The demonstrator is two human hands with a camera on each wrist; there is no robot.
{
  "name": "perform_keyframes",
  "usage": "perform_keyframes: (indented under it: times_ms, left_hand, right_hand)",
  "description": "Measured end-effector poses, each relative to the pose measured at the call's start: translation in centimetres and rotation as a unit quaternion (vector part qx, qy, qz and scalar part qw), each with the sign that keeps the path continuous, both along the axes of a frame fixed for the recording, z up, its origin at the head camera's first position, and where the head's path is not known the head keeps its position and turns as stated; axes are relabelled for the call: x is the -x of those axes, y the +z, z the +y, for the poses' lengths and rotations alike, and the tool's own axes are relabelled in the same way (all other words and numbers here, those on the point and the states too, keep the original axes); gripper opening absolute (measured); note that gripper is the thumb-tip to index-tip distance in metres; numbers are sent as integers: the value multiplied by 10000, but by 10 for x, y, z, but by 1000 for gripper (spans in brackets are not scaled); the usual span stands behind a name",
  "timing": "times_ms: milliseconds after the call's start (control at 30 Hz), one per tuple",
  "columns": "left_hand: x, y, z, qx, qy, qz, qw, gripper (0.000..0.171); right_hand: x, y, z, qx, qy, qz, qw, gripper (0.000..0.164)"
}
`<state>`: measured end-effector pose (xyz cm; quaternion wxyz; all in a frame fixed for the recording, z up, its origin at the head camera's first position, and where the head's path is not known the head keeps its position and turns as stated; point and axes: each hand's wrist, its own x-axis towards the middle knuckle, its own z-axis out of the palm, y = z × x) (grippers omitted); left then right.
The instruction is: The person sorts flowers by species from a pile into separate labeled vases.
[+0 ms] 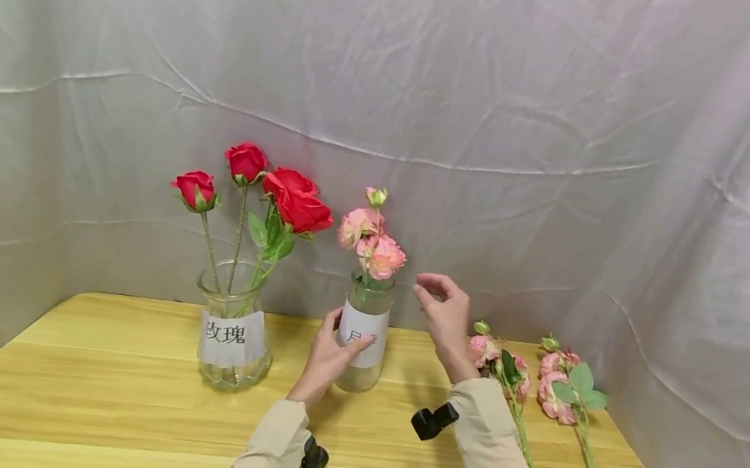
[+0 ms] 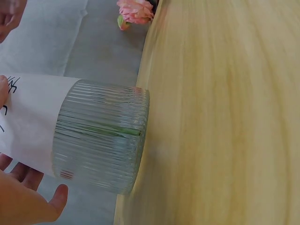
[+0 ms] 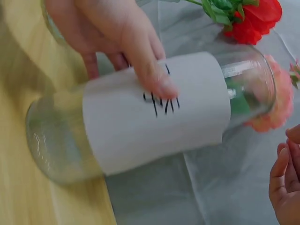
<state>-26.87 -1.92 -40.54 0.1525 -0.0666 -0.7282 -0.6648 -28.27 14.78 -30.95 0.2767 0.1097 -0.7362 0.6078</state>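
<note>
My left hand [image 1: 327, 359] grips a ribbed clear glass vase [image 1: 360, 378] from its left side, thumb across the white paper label [image 2: 33, 117] and fingers behind. The thumb covers part of the label's black characters. The vase stands upright on the table and holds pink flowers [image 1: 374, 245] with a small bud on top; a green stem [image 2: 112, 129] shows through the glass. To the right of the vase, apart from it, my right hand [image 1: 445, 314] is raised at rim height. Its fingers are loosely bent, with nothing seen between them.
On the left stands another glass vase [image 1: 229, 379] labelled 玫瑰, with several red roses [image 1: 299, 203]. Two pink flower stems lie at the right, one [image 1: 485, 351] partly behind my right arm, the other [image 1: 559, 394] nearer the table's right edge. A grey curtain [image 1: 496, 125] hangs behind.
</note>
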Motion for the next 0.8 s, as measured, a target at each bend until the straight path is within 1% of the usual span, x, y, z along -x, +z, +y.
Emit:
perform_keyframes:
  times_ms: [133,267,367,500,633,733,800]
  left_hand:
    - [1,0,0,26,43,26,10000,71]
    - [2,0,-1,79,76,38,9999,71]
    - [2,0,-1,78,78,29,9999,71]
    - [1,0,-1,26,34,0,10000,71]
    - [1,1,0,10,35,-21,10000,71]
    - [1,1,0,3,45,-19,10000,71]
    - [1,1,0,-5,39,-17,10000,71]
  right_hand:
    - [-4,-2,15,137,47,6,9999,17]
    - [-11,-1,33,-37,150,-10,9999,18]
    - [-19,1,47,-165,144,-68,9997,19]
    - [-29,2,67,-244,-34,-229,9994,23]
    - [-37,2,85,-238,-275,-262,9990,26]
    - [-42,-1,99,-326,-499,-257,9979,25]
    - [-45,-4,108,-446,-608,-341,9966,25]
